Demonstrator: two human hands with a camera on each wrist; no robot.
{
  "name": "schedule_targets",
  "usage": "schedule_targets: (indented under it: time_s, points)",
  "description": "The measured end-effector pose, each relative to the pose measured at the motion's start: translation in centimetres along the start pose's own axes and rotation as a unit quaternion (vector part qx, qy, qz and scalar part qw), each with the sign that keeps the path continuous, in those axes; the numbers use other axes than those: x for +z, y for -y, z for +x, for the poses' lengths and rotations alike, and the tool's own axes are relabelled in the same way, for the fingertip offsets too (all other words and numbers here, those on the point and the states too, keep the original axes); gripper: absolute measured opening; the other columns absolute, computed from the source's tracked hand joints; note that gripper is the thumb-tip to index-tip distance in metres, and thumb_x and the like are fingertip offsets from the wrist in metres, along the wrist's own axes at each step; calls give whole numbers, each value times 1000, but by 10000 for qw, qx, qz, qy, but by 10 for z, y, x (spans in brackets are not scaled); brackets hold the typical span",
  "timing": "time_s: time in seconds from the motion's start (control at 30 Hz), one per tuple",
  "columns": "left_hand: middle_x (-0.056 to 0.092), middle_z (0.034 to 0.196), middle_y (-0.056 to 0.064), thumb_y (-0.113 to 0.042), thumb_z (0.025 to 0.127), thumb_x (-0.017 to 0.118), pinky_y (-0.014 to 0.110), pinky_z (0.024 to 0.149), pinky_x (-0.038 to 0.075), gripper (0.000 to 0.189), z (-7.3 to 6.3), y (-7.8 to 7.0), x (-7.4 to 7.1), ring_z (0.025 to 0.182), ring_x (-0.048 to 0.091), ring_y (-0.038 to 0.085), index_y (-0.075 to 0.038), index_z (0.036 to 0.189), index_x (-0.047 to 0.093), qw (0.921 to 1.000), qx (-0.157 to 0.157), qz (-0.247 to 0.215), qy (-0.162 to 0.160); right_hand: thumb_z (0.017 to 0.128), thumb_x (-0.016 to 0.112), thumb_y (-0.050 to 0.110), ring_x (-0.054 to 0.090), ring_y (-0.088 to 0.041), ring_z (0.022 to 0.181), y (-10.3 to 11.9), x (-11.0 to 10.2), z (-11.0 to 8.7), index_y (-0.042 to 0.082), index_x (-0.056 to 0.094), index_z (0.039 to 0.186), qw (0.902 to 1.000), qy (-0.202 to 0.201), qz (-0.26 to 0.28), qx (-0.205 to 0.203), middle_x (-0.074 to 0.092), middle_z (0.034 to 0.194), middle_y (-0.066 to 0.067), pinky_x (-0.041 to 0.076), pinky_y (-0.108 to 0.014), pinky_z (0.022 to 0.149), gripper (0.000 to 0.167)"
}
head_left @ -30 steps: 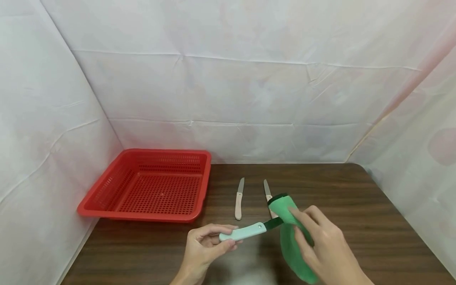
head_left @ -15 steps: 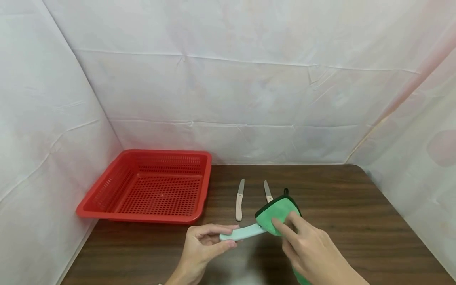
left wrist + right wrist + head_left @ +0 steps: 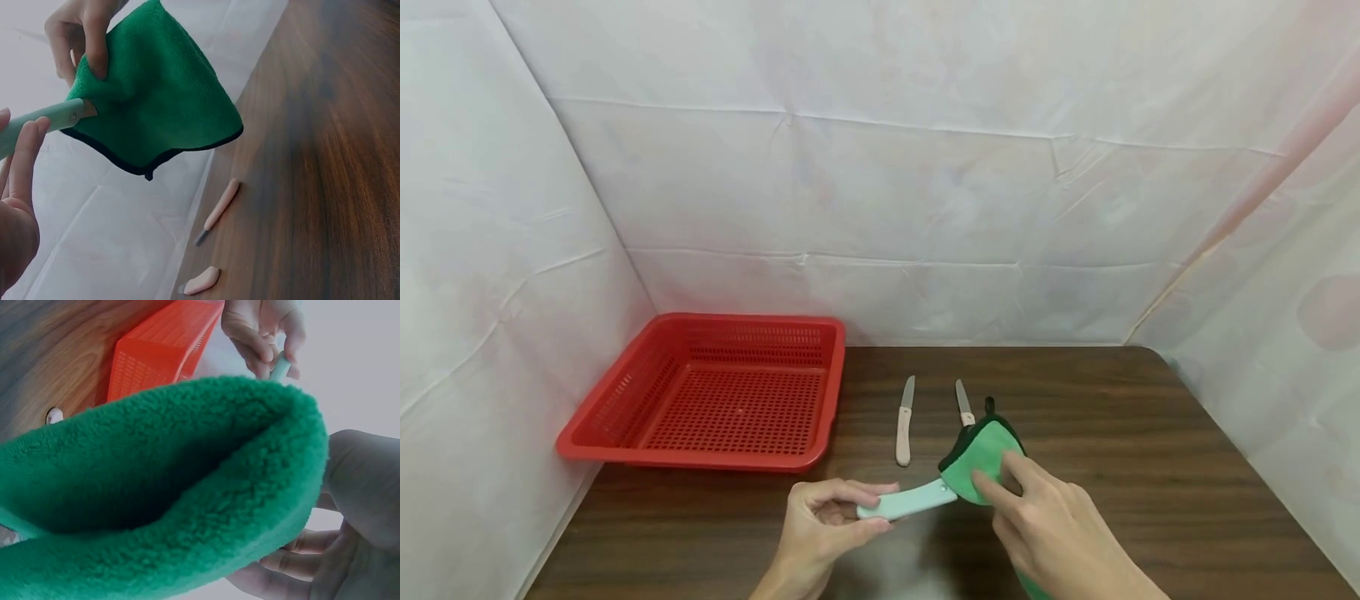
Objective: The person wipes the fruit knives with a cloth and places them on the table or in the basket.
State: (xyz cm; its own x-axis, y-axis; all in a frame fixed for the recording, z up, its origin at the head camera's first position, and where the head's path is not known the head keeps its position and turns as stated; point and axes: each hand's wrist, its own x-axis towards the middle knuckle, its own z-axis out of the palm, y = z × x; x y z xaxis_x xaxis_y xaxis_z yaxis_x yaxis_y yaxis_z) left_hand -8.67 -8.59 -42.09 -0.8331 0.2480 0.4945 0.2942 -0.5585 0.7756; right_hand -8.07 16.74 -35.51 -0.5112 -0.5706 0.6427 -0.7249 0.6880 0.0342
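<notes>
My left hand [image 3: 812,525] pinches the pale mint handle of a small knife [image 3: 910,501] between thumb and fingers, above the table. A green cloth with black edging [image 3: 983,457] is folded over the blade, and my right hand [image 3: 1052,521] grips it there. In the left wrist view only a short bit of blade by the handle [image 3: 53,117] shows; the cloth [image 3: 156,94] hides the rest. Filling much of the right wrist view, the fuzzy cloth [image 3: 156,462] hangs in a deep fold.
A red plastic basket [image 3: 685,457] stands at the left of the dark wood table [image 3: 1097,400]. Beyond my hands lie two knives with pale pink handles: one whole knife [image 3: 903,437], and another knife [image 3: 965,406] partly behind the cloth. White sheeting [image 3: 910,183] surrounds the table.
My right hand has slid the cloth left along the blade to the handle, covering the dark blade that showed before. The left hand has barely moved.
</notes>
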Motion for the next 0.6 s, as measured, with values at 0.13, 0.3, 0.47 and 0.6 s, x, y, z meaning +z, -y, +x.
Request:
schedule_targets:
  time_s: [0.13,0.3,0.47,0.6]
  points:
    - [67,103,23,23,74,63,37,71,56,28,-2,0,-3,91,67,31,5,96,69,10000,65,10,51,95,18,23,19,2,54,-3,0,-6,15,71,93,9999,-6,-100,90,39,78,4,16,-8,41,53]
    - [66,103,26,24,75,61,44,69,56,29,-3,-2,-7,87,68,31,9,100,67,9994,191,-122,260,96,20,24,20,4,54,-11,0,-16,16,72,94,9996,-200,-116,179,38,78,6,14,-8,42,52]
    - [62,103,35,24,76,60,49,65,54,30,-5,-5,-15,83,69,28,14,104,63,9986,238,49,468,97,27,29,24,7,54,-17,0,-26,15,73,95,9982,-495,-10,344,42,78,10,14,-6,43,48]
    - [58,103,40,23,77,61,49,66,54,30,-6,-7,-19,86,68,27,17,107,61,9981,192,260,527,99,34,32,23,9,53,-18,-6,-28,12,73,99,9957,-721,244,532,45,79,10,15,-5,44,44]
